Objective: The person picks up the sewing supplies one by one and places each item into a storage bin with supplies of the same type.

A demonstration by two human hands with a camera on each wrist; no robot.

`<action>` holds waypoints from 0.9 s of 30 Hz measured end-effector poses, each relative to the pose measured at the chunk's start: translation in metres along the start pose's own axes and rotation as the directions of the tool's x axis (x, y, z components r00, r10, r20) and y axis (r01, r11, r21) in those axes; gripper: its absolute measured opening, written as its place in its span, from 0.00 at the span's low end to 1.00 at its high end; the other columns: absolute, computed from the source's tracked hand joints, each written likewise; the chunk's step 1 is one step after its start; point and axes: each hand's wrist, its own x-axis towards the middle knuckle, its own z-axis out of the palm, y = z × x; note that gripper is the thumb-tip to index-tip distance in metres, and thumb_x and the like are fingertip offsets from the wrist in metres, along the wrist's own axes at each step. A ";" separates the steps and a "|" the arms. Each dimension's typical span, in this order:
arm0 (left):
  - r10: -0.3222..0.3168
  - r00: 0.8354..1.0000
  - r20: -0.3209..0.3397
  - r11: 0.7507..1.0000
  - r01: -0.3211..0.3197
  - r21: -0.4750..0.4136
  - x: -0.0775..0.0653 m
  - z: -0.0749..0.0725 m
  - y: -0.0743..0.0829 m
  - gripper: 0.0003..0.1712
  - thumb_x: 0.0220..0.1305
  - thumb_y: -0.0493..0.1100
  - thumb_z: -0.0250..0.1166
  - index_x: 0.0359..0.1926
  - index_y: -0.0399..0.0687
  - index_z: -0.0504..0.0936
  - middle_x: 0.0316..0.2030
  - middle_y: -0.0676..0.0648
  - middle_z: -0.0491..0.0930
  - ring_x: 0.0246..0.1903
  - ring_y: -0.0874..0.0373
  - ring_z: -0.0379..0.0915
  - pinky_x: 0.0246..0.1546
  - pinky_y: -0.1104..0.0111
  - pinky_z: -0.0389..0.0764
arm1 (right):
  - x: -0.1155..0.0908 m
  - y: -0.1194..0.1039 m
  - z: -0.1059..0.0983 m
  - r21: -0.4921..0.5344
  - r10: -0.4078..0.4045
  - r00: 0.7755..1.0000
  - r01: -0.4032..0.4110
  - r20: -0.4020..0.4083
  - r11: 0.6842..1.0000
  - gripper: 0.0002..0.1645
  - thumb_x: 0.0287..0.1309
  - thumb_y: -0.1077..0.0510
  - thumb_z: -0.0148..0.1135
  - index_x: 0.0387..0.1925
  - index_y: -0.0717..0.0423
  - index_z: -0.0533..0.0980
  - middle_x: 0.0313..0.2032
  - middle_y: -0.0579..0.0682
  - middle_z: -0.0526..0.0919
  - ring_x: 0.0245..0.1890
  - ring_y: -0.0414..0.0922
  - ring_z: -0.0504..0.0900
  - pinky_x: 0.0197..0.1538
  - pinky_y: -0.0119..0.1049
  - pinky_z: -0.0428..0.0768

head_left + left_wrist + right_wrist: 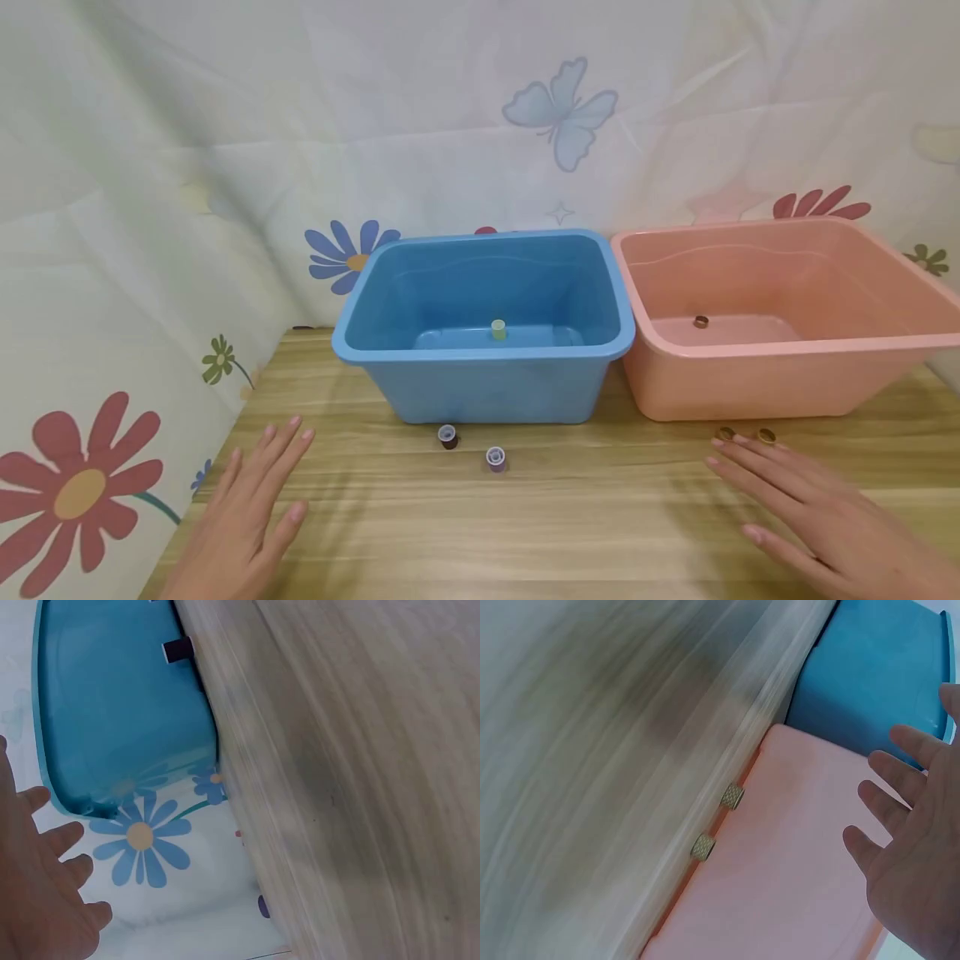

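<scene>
My left hand is held above the table's left side with fingers spread, holding nothing. In front of the blue bin stand a dark cap and a purple cap with pale insides. A pale yellow-green cap is inside that bin. My right hand hovers at the right, fingers extended and nothing in them. Just beyond its fingertips are two knurled brass rings at the foot of the pink bin; from the head, the fingers partly cover one. Another brownish ring lies inside the pink bin.
Both bins stand side by side at the back of the wood-grained table, their rims nearly touching. Behind and to the left hangs a white cloth printed with flowers and a butterfly.
</scene>
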 end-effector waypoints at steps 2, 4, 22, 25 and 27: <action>0.001 1.000 0.000 1.000 -0.001 -0.015 0.003 -0.001 0.001 0.40 0.72 0.45 0.60 0.80 0.56 0.55 0.79 0.47 0.53 0.79 0.51 0.38 0.76 0.50 0.32 | 0.003 -0.003 0.000 0.017 -0.001 1.000 0.001 0.000 1.000 0.48 0.57 0.45 0.73 0.76 0.41 0.63 0.74 0.40 0.65 0.77 0.30 0.45 0.73 0.23 0.38; 0.009 1.000 -0.009 1.000 -0.009 -0.029 0.005 -0.002 0.002 0.40 0.71 0.45 0.60 0.80 0.55 0.56 0.79 0.46 0.53 0.79 0.52 0.38 0.76 0.51 0.32 | 0.007 -0.006 -0.001 0.021 -0.007 1.000 0.007 0.001 1.000 0.47 0.57 0.45 0.72 0.76 0.41 0.63 0.74 0.40 0.65 0.77 0.30 0.46 0.73 0.23 0.38; -0.035 0.999 -0.029 0.962 0.026 -0.273 0.038 -0.004 0.007 0.38 0.75 0.37 0.54 0.80 0.59 0.53 0.78 0.47 0.54 0.79 0.54 0.41 0.76 0.64 0.36 | 0.039 -0.020 0.000 0.094 -0.112 0.994 0.113 -0.016 0.989 0.45 0.61 0.48 0.70 0.76 0.41 0.62 0.74 0.41 0.65 0.76 0.37 0.55 0.75 0.25 0.40; -0.079 0.997 -0.018 0.942 0.069 -0.328 0.043 -0.005 0.008 0.39 0.76 0.37 0.54 0.81 0.62 0.51 0.79 0.48 0.52 0.79 0.55 0.40 0.75 0.67 0.39 | 0.044 -0.023 -0.001 0.092 -0.115 0.993 0.115 -0.009 0.989 0.44 0.62 0.47 0.69 0.76 0.40 0.62 0.74 0.40 0.64 0.75 0.38 0.56 0.75 0.26 0.40; -0.111 0.994 -0.005 0.929 0.102 -0.355 0.047 -0.007 0.009 0.39 0.77 0.39 0.53 0.81 0.65 0.50 0.79 0.49 0.51 0.78 0.56 0.41 0.76 0.59 0.44 | 0.047 -0.025 -0.001 0.098 -0.119 0.993 0.119 -0.012 0.988 0.44 0.62 0.47 0.69 0.76 0.40 0.62 0.74 0.40 0.65 0.75 0.39 0.58 0.75 0.26 0.40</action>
